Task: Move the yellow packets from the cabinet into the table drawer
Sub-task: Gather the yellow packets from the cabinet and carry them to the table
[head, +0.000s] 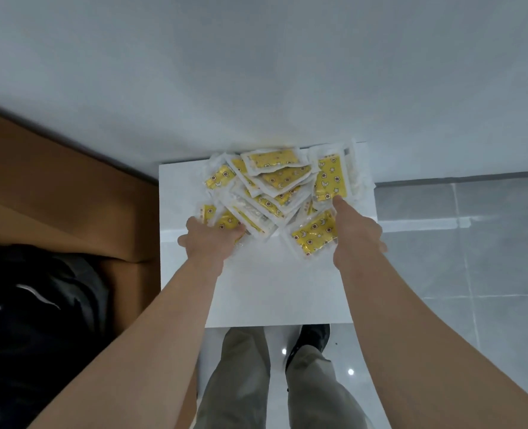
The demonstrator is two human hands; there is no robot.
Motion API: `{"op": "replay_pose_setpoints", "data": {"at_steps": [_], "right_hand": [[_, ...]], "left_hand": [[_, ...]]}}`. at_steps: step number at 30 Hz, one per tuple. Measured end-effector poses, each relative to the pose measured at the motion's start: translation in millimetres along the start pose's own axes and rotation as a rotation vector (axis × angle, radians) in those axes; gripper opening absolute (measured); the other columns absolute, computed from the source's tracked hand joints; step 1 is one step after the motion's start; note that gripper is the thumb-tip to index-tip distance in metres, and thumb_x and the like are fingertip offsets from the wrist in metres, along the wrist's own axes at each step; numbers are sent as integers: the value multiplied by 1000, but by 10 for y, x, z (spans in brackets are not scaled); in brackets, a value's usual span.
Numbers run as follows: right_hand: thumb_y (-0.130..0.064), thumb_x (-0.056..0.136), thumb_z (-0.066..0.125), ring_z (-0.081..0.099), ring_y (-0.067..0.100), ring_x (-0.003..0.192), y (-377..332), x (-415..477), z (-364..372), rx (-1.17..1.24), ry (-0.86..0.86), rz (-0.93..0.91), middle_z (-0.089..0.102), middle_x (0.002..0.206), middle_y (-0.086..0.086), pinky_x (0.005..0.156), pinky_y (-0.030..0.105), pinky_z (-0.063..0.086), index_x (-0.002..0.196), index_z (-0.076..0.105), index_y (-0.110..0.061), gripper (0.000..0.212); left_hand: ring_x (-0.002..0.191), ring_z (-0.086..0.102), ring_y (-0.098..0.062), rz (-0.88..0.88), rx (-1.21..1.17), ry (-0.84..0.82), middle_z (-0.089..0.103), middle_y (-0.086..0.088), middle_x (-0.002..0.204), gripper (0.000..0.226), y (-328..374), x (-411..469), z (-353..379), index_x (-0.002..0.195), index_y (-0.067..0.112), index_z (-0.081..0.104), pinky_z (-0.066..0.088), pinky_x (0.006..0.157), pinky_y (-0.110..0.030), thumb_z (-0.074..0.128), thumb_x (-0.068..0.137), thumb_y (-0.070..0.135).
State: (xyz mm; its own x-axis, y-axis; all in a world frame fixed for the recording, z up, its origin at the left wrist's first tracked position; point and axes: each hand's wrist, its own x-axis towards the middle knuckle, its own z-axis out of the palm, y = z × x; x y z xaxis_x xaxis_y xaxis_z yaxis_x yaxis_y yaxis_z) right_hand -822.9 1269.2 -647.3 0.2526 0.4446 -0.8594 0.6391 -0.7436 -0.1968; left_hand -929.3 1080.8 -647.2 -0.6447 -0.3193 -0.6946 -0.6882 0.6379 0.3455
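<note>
Left hand (208, 239) fingers curl on near-left yellow packets (272, 187), right hand (357, 233) fingers spread on right packets; bare white surface (272, 289) behind wrists.

Brown cardboard box (55, 187) beside black bag (33, 320), grey tiled floor (473, 258)

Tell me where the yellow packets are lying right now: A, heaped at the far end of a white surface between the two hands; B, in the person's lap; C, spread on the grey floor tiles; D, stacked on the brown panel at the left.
A: the yellow packets lie heaped at the far end of the white surface, with the left hand and right hand at either side.
</note>
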Motion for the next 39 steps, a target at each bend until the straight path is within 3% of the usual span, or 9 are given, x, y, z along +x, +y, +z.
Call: {"op": "replay_pose_setpoints", "data": {"at_steps": [3,11,16,18,24,27,31,34,39], "right_hand": [[-75,69,72,47,36,117,-24,34,71,-44,83,-60,36,135,14,100,50,49,142,32,-10,106],[-64,82,71,37,37,129,27,32,325,-125,157,-311,24,150,13,104,44,41,156,16,-14,104],[-52,86,74,38,37,129,26,31,410,-170,203,-392,26,148,13,102,43,42,145,32,-14,82],[-47,87,75,45,37,123,9,42,414,-155,200,-407,29,145,11,98,42,45,134,40,-14,68],[-25,88,77,62,28,90,12,12,413,12,186,-541,48,125,3,75,39,55,114,44,-16,44],[-16,91,71,62,19,75,-1,-29,403,152,125,-538,56,91,-7,57,28,46,108,39,-22,36],[-14,91,66,64,11,75,11,-148,409,174,41,-555,60,90,-13,60,27,50,113,47,-25,31],[-16,87,61,65,20,75,25,-171,409,105,43,-581,69,90,-4,67,35,58,97,62,-20,11],[-33,92,52,55,21,66,-5,-218,459,22,-49,-536,58,82,-3,55,30,43,93,53,-18,15]], "left_hand": [[110,56,-36,175,194,-4,31,-14,137,109,-52,29,-72,152,27,26,52,81,-35,91,66,39],[120,46,-26,498,570,165,46,-2,128,77,-149,145,-160,123,24,55,45,98,-46,80,64,67],[88,59,-20,391,253,-45,56,4,98,64,-100,162,-174,109,17,45,45,64,-28,88,69,42],[88,60,-17,319,90,-104,60,5,99,65,-71,166,-184,112,18,50,46,65,-25,91,66,37],[81,71,-14,205,-268,-198,74,5,84,19,-26,135,-321,81,22,70,53,65,-22,87,75,27],[87,73,-21,61,-441,-223,75,2,89,19,-15,135,-419,85,21,71,59,79,-34,87,76,27],[86,74,-22,-47,-568,-255,76,1,90,23,-3,110,-478,90,21,71,60,79,-38,88,75,27],[85,76,-21,-46,-662,-222,78,2,92,27,-25,62,-526,98,20,73,61,73,-36,87,76,21],[90,76,-21,-42,-853,-277,77,-2,103,38,-77,-43,-592,116,14,70,62,78,-39,83,80,18]]}}
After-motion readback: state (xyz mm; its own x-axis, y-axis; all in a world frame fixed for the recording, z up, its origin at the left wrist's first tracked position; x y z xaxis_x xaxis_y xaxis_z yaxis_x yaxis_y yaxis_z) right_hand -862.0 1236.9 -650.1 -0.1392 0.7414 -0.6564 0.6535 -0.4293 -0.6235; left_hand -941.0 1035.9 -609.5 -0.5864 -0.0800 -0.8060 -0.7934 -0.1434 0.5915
